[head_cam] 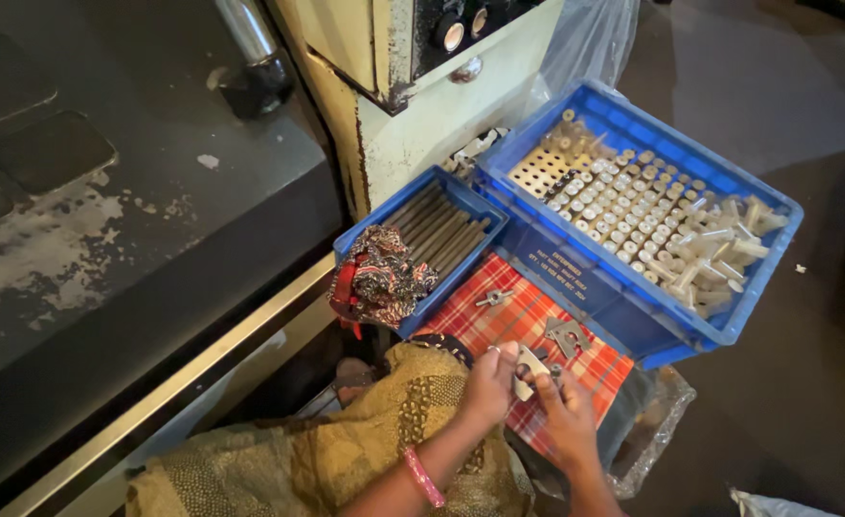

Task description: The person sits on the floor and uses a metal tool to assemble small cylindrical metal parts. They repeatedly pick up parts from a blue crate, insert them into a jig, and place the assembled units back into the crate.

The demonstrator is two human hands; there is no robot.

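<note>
Bare forearms here, no sleeves down to the wrists — a pink bangle [423,476] circles the left wrist. Both hands [487,387] are bare, no gloves. Over the lap lies a mustard-yellow patterned cloth [346,450] — dotted, with darker printed bands.

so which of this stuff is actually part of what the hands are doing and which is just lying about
In use:
- left hand and right hand, both on a small metal plate
- loose metal pieces on the red checked cloth

Lying about:
- big blue crate of pale cylinders
- small blue tray of dark rods
- patterned rag
</note>
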